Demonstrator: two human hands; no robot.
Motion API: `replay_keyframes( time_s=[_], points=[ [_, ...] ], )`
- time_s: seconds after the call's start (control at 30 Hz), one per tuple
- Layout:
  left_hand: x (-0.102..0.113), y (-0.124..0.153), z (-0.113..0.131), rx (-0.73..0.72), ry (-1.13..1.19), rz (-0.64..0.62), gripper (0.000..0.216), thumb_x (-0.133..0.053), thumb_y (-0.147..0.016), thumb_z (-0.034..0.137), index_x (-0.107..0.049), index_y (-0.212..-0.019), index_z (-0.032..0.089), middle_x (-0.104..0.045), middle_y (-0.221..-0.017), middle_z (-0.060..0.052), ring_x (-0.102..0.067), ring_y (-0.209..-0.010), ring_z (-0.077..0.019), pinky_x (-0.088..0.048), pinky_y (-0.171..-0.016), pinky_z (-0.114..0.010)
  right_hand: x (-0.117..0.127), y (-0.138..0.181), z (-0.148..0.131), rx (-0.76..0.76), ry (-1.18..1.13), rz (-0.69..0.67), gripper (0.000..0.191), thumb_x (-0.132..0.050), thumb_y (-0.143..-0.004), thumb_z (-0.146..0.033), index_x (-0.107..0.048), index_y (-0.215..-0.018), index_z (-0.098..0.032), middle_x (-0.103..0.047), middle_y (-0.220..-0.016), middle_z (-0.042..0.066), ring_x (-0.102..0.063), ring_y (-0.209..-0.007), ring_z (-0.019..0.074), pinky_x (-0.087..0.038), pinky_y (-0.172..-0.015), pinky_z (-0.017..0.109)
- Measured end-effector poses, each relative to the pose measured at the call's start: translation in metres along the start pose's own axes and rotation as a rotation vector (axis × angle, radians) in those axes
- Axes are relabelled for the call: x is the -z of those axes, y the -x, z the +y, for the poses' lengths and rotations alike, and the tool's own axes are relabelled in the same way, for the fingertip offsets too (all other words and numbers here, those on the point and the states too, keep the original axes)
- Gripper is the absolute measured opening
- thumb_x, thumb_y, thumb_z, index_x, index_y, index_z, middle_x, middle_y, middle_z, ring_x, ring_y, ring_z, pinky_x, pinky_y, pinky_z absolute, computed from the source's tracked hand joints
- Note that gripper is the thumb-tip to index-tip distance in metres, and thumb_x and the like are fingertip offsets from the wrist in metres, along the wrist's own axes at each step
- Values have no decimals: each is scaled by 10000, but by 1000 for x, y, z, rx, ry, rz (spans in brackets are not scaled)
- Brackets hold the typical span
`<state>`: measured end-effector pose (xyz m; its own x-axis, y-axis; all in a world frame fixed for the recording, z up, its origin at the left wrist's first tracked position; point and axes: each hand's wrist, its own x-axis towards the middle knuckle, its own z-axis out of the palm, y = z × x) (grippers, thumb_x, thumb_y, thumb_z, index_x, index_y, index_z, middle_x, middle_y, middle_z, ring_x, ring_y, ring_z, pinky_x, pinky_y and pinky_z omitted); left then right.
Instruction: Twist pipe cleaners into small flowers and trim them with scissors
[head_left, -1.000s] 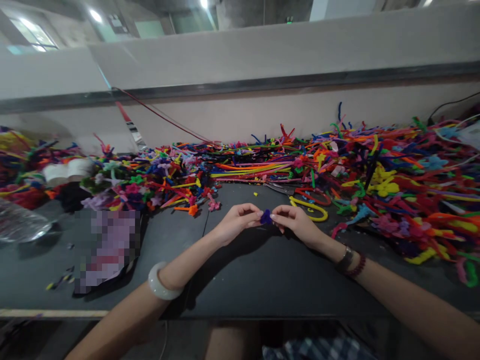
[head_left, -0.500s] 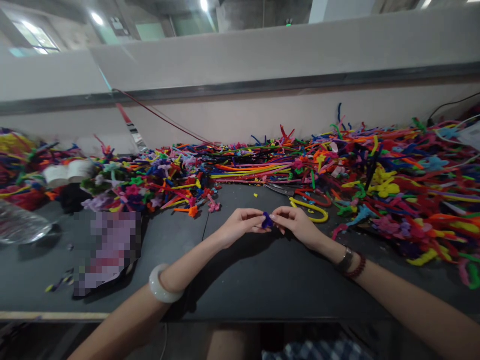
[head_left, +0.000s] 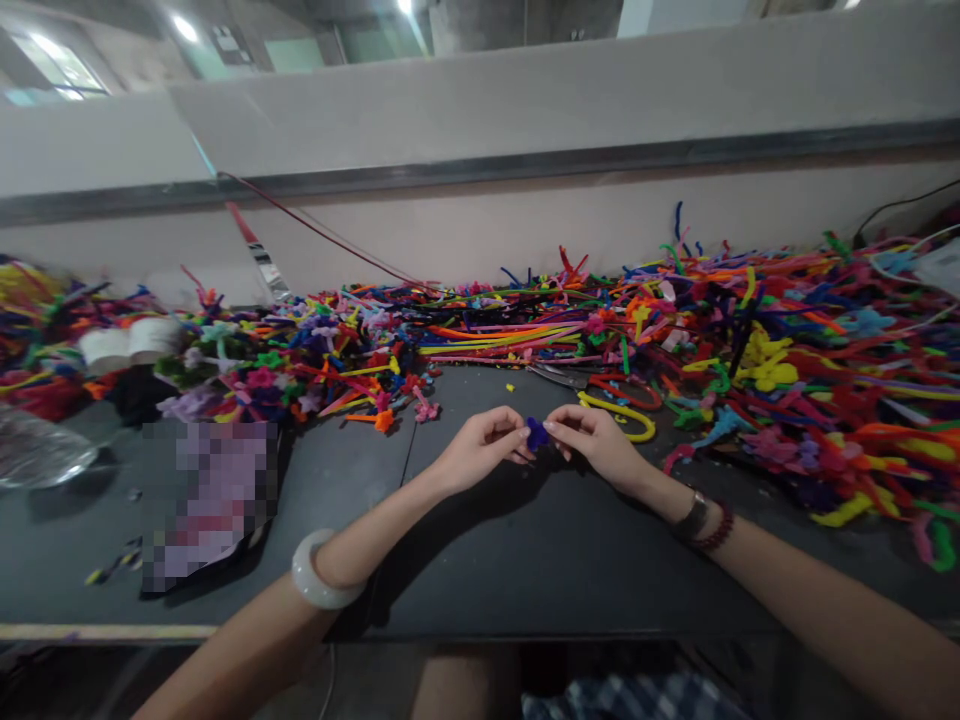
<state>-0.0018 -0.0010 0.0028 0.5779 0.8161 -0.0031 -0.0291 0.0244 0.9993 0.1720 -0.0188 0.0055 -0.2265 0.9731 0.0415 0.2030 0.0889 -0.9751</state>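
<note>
Purple fuzzy piece (head_left: pixel 536 434) sits between left fingers (head_left: pixel 514 439) and right fingers (head_left: pixel 564 432), touching both.

At upper left, a bright window (head_left: pixel 56 65) and a round lamp (head_left: pixel 184 28) were seen above a pale partition (head_left: pixel 525 95), along which a dark rail (head_left: pixel 525 168) was fixed. A dark red cord (head_left: pixel 304 221) was strung from the rail towards heaped coloured fuzzy stems (head_left: pixel 499 337), which were spread across the frame's middle. At left, two white cylinders (head_left: pixel 154 338) were set among the stems. At lower left, a pixelated item (head_left: pixel 221 490) was laid on the dark tabletop (head_left: pixel 337 465); right of centre, scissors (head_left: pixel 559 377) were left beside the stems.
</note>
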Motion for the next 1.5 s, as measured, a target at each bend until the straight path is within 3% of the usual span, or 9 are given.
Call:
replay_keyframes(
  time_s=[0.1, 0.33, 0.6, 0.77, 0.93, 1.1, 1.23, 1.5],
  points=[
    [0, 1, 0, -1, -21, -18, 251, -548, -690, 363, -530, -747, 119, -581, -700, -21, -567, -673, -120, -453, -647, -257, 0, 0, -1, 19, -26, 24, 200, -523, -721, -341, -531, -731, -141, -457, -534, -47, -405, -438, 58, -333, -445, 203],
    [-1, 1, -1, 45, 125, 117, 233, -596, -656, 334, -564, -730, 116, -620, -706, -31, -577, -675, -109, -436, -697, -250, -3, 1, -1, 45, -72, 11, 209, -583, -670, -311, -522, -788, -150, -504, -655, -19, -433, -495, 68, -375, -448, 203],
    [-5, 3, -2, 85, 48, -76, 221, -605, -652, 306, -564, -694, 93, -625, -697, -51, -571, -616, -101, -448, -636, -239, -1, 1, -2, 36, 12, 13, 171, -545, -707, -306, -534, -727, -137, -518, -612, -18, -460, -480, 71, -373, -487, 217],
    [-6, 5, -1, 80, -47, -152, 289, -591, -658, 341, -599, -793, 85, -629, -723, -68, -575, -627, -116, -455, -633, -248, -3, 3, -5, 61, 43, 1, 151, -538, -717, -290, -536, -724, -139, -522, -631, -17, -463, -485, 66, -382, -480, 204],
    [-4, 5, 0, -30, -102, 20, 266, -573, -673, 342, -562, -794, 105, -594, -646, -22, -545, -548, -92, -448, -569, -226, -4, 6, -6, 112, 75, -13, 137, -529, -731, -280, -549, -727, -145, -517, -628, -21, -473, -519, 69, -395, -507, 194],
    [-3, 3, -1, -63, -108, 39, 223, -580, -665, 288, -600, -787, 102, -610, -677, -29, -547, -576, -98, -445, -590, -221, -4, 6, -8, 92, 82, 5, 156, -537, -720, -297, -553, -755, -146, -531, -652, -12, -477, -530, 75, -406, -511, 197],
    [-4, 2, -1, -68, -82, 135, 202, -599, -643, 269, -599, -757, 102, -608, -641, -23, -552, -566, -100, -449, -592, -226, -4, 6, -7, 61, 132, -23, 171, -580, -677, -304, -569, -721, -140, -548, -651, -1, -494, -559, 92, -409, -526, 206],
    [-2, 2, -1, -13, -79, 103, 206, -617, -621, 262, -619, -746, 99, -634, -673, -38, -574, -607, -116, -465, -636, -247, -3, 7, -6, 40, 157, -69, 172, -545, -701, -296, -579, -718, -129, -536, -623, -1, -486, -518, 84, -399, -507, 210]
  ],
)
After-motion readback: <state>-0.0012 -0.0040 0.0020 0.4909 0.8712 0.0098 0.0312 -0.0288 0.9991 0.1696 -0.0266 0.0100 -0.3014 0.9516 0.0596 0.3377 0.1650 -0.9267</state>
